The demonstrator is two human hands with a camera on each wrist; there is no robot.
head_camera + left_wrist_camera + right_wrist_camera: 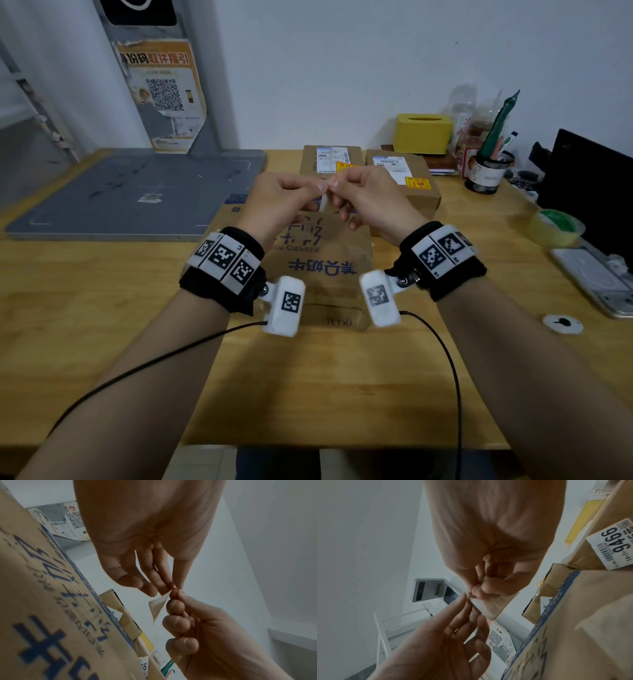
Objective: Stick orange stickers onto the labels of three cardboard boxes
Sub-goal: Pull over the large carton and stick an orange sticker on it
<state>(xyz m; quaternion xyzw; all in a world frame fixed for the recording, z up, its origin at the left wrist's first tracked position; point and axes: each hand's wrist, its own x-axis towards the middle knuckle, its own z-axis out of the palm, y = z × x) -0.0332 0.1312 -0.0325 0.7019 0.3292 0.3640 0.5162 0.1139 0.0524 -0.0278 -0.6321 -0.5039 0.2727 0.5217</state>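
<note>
Wooden surface (pixel 102 308) was seen against a white wall, with a grey mat at far left. Three cardboard boxes were laid on it: a large printed box (pixel 318 260) nearest, directly under the hands, and two smaller boxes (pixel 332 159) (pixel 404 174) behind it, side by side. An orange sticker (pixel 344 167) was already seen by the white label on the rear left box, and another (pixel 417 182) on the rear right box; no sticker could be seen on the large box, so it was judged to be the last one.

Left hand (pixel 284 202) and right hand (pixel 368 202) were held together above the large box. A small pale sticker piece (pixel 158 605) was pinched at its top corner by thumb and forefinger of both hands, the remaining left fingers (pixel 130 580) loosely extended, the remaining right fingers (pixel 178 622) curled in. Peeling of the backing was judged to be the step in hand.

For a clean peel, the corner should be split with a fingernail, the backing drawn off slowly at a low angle, and the adhesive side kept off the skin. Whether the large box carries a label could not be told.
</note>
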